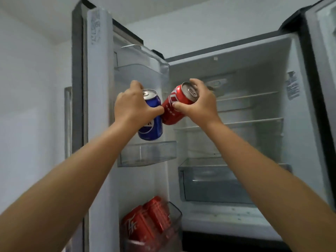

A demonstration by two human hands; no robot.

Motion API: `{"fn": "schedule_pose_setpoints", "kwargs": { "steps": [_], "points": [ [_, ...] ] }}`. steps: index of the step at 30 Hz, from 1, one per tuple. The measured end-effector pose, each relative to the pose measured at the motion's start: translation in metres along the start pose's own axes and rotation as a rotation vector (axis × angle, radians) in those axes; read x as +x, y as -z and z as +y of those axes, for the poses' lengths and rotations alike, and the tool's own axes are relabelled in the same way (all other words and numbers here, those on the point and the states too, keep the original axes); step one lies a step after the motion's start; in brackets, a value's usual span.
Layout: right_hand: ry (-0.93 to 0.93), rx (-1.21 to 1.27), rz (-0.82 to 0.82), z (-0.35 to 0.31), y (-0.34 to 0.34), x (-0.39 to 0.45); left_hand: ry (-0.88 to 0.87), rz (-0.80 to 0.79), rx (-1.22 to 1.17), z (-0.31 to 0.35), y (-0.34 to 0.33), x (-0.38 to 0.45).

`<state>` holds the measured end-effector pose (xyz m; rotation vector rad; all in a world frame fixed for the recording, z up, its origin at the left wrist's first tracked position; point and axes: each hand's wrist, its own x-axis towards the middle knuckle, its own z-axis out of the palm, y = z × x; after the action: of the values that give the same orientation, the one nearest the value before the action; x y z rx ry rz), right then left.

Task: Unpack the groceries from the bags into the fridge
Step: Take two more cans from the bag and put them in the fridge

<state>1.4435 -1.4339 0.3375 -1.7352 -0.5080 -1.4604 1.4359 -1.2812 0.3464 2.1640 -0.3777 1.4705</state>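
Observation:
My left hand [133, 106] grips a blue soda can [151, 122], held upright in front of the open left fridge door, just above a clear door shelf [147, 154]. My right hand [197, 104] grips a red soda can [172, 110], tilted with its top toward the fridge interior. The two cans touch at their sides. Both arms reach up and forward from the bottom corners of the view.
The fridge stands open with both doors [99, 124] swung out. Inside are wire-edged glass shelves [254, 122] and a clear drawer [209, 180]. The lowest left door bin [174, 211] holds several red packs [145, 222]. An upper door shelf [138, 70] sits above my left hand.

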Motion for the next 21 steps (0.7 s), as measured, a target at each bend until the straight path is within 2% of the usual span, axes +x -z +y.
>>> {"fn": "schedule_pose_setpoints", "kwargs": {
  "steps": [9,14,19,21],
  "points": [
    [-0.165,0.368,-0.326,0.047,-0.051,0.020,0.234,-0.123,0.235,0.005,-0.019,0.009],
    [-0.142,0.386,-0.502,0.058,-0.074,0.029,0.346,-0.199,0.271,0.004,-0.025,0.011],
    [-0.161,0.369,-0.835,0.069,-0.086,0.038,0.558,-0.292,0.280,0.001,-0.033,0.021],
    [-0.150,0.355,-0.898,0.072,-0.092,0.040,0.610,-0.305,0.317,0.001,-0.037,0.025]
  ]
}}
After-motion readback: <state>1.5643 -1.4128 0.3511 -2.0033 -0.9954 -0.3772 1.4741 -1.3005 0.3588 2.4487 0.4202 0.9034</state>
